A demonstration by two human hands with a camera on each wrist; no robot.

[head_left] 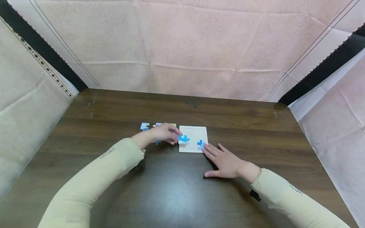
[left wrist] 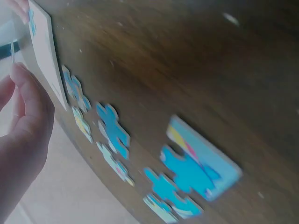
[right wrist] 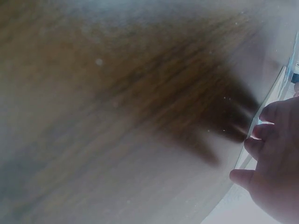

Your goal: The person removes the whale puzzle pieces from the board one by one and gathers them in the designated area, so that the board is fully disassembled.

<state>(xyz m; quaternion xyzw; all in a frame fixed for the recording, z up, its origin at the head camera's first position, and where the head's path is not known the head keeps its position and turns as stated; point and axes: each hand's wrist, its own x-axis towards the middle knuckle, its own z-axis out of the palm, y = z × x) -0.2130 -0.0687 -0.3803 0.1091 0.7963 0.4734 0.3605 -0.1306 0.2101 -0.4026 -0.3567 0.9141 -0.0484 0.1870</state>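
My left hand (head_left: pixel 166 133) pinches a blue jigsaw puzzle piece (head_left: pixel 183 138) between thumb and fingers, over the left side of a white puzzle tray (head_left: pixel 194 130). In the left wrist view this piece appears only as a thin edge-on sliver at the fingertips. Another blue puzzle piece (head_left: pixel 200 144) lies in the tray's near right corner. With its fingers stretched out, my right hand (head_left: pixel 225 161) touches that corner piece and the tray's right edge. The right wrist view shows these fingers at the tray's rim (right wrist: pixel 268 99).
Several loose puzzle pieces lie left of the tray, partly covered by my left arm in the head view. Among them are a corner piece (left wrist: pixel 203 161) with a blue animal and a blue piece (left wrist: pixel 113 128). The brown wooden table (head_left: pixel 176 190) meets pale cloth walls (head_left: pixel 182 41).
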